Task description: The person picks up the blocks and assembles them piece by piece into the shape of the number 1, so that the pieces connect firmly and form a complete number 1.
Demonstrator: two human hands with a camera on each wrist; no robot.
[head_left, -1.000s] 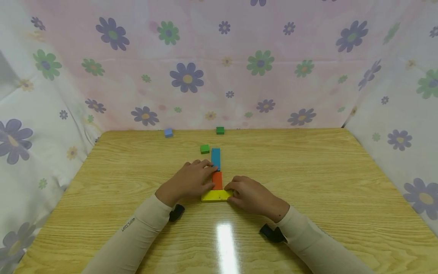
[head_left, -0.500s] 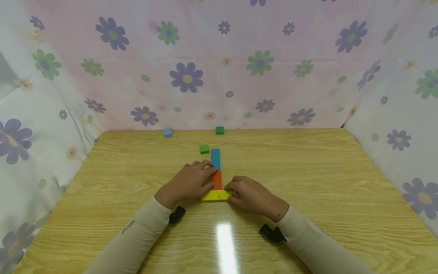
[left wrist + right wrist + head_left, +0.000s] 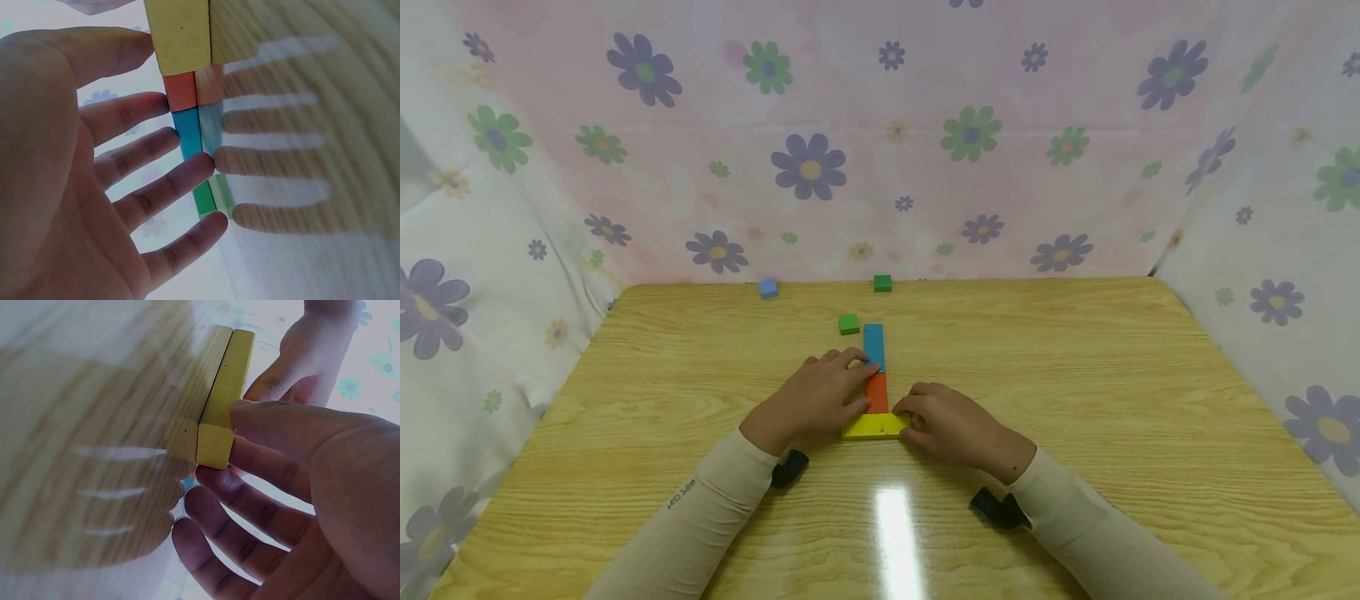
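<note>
Three flat blocks lie end to end in a line on the wooden table (image 3: pixel 1075 375): a yellow block (image 3: pixel 872 426) nearest me, an orange block (image 3: pixel 876 392) beyond it, then a blue block (image 3: pixel 873 346). My left hand (image 3: pixel 850 383) lies flat with straight fingers (image 3: pixel 181 178) touching the left sides of the orange block (image 3: pixel 182 90) and blue block (image 3: pixel 187 134). My right hand (image 3: pixel 913 414) pinches the right end of the yellow block (image 3: pixel 228 381) between thumb and fingers. A green cube (image 3: pixel 848 323) sits just left of the blue block's far end.
A small blue cube (image 3: pixel 768 288) and a second green cube (image 3: pixel 882 283) stand at the table's far edge. Flowered cloth (image 3: pixel 880 167) walls in the back and both sides. Black wrist cameras (image 3: pixel 788 467) rest under both sleeves.
</note>
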